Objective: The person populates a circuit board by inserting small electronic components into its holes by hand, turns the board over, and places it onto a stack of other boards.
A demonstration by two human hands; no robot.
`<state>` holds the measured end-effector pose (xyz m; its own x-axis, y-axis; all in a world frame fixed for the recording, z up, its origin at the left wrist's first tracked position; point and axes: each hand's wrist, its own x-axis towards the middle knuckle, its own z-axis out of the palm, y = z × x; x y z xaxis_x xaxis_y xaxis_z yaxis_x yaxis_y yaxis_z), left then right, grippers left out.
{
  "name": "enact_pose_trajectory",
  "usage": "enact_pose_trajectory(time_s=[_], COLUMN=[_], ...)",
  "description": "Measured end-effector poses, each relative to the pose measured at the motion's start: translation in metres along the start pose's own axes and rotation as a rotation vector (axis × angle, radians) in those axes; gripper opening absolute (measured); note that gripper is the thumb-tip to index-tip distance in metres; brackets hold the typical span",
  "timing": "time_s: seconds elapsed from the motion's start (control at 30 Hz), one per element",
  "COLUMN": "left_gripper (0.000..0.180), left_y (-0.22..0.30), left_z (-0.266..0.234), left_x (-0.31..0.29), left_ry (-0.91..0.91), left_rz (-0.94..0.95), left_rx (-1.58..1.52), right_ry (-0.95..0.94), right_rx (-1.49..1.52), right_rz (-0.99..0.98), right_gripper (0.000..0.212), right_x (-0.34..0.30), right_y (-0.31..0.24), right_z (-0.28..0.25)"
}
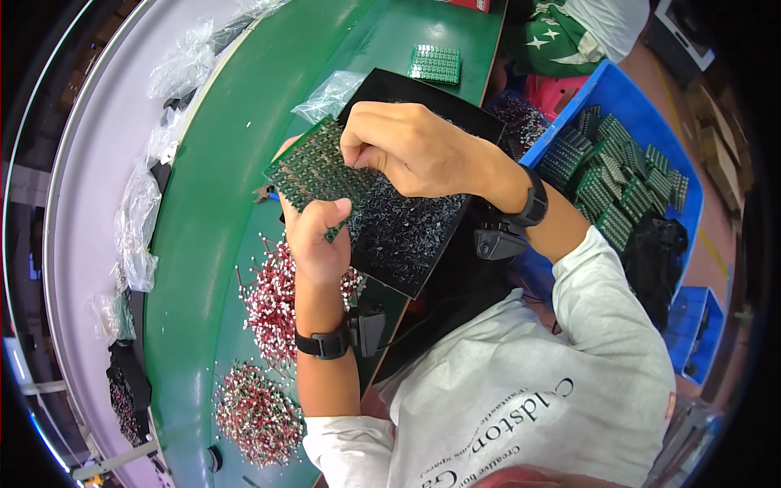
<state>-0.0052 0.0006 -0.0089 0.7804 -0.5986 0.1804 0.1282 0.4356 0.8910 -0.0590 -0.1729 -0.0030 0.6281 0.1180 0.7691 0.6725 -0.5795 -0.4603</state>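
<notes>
My left hand (320, 244) grips the near edge of a green circuit board panel (305, 172), thumb on its top face. The panel is tilted and packed with rows of small parts. Over its right side my right hand (411, 150) is closed, thumb and fingers pinched together close to the surface. Anything in that pinch is hidden by the fingers. Below both hands lies a black tray (389, 86) scattered with many tiny dark and clear pieces. A pile of red and white wire leads (270, 305) sits beside my left wrist.
A second wire pile (256, 415) lies nearer on the green table (191, 268). Another board panel (435, 63) and a clear plastic bag (329, 96) are farther off. At right stands a blue bin (690, 220) holding many board panels (614, 175). Another person (561, 37) sits at the far right.
</notes>
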Motion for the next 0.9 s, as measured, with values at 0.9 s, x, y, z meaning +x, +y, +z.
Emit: enact_pose_trajectory(time_s=[0.9], left_gripper=[0.076], left_y=[-0.001], left_z=[-0.003], left_x=[0.001], left_ry=[0.023], left_rz=[0.005], left_rx=[-0.016], right_ry=[0.002], right_rx=[-0.041], right_rz=[-0.069], right_gripper=[0.015], right_x=[0.002], right_y=[-0.001], right_z=[0.001])
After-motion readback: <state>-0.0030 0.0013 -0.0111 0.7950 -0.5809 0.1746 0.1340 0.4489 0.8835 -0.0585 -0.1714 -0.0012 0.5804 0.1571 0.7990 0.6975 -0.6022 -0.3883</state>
